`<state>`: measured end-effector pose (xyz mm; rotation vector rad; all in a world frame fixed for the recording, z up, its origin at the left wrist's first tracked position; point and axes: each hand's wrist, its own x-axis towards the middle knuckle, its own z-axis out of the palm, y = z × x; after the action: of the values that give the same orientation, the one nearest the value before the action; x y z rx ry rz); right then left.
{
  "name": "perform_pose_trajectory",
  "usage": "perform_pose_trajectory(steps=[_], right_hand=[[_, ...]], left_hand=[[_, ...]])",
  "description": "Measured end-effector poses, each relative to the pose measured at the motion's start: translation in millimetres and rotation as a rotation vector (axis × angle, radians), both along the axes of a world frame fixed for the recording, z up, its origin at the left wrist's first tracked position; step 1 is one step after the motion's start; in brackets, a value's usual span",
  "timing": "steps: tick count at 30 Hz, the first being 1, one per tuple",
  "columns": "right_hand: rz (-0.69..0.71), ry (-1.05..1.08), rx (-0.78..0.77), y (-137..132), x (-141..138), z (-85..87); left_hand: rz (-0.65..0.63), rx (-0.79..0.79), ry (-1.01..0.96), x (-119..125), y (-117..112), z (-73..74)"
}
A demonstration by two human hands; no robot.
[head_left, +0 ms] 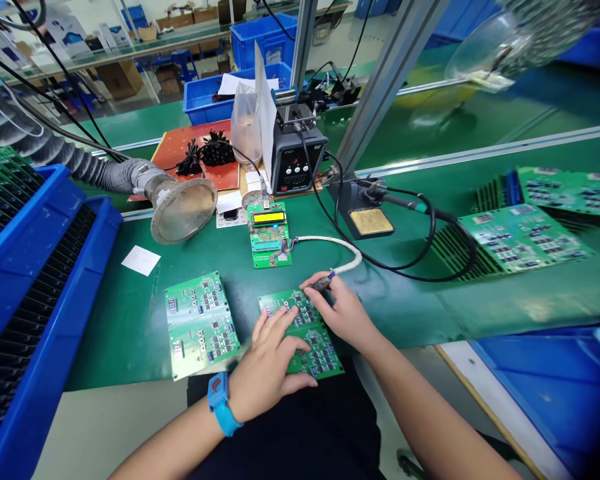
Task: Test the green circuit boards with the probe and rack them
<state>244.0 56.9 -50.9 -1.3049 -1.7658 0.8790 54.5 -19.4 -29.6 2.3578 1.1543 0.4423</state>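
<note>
A green circuit board lies at the table's front edge, between my two hands. My left hand rests on it with fingers spread, a blue wrist strap at its wrist. In my right hand is a dark probe, pinched between the fingers, its tip at the board's upper edge. A white cable runs from the probe to a small tester board with a lit yellow display. Left of my left hand lies a second green circuit board.
Blue bins with upright boards stand at the left. A fume hose funnel hangs near a white paper. Behind are a soldering station and an iron stand with looping black cable. Stacked boards occupy the right.
</note>
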Motion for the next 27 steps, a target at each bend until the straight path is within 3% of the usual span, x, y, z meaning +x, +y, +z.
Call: perform_pose_trajectory(steps=[13, 18, 22, 27], right_hand=[[-0.013, 0.059, -0.026, 0, 0, -0.4], [-0.097, 0.113, 0.013, -26, 8, 7.0], [-0.067, 0.009, -0.042, -51, 17, 10.9], [-0.06, -0.043, -0.052, -59, 20, 7.5]], left_hand=[[-0.002, -0.012, 0.023, 0, 0, 1.7], [-0.003, -0.021, 0.032, 0, 1, 4.6], [-0.008, -0.024, 0.033, 0, 1, 5.8], [-0.004, -0.029, 0.039, 1, 1, 7.2]])
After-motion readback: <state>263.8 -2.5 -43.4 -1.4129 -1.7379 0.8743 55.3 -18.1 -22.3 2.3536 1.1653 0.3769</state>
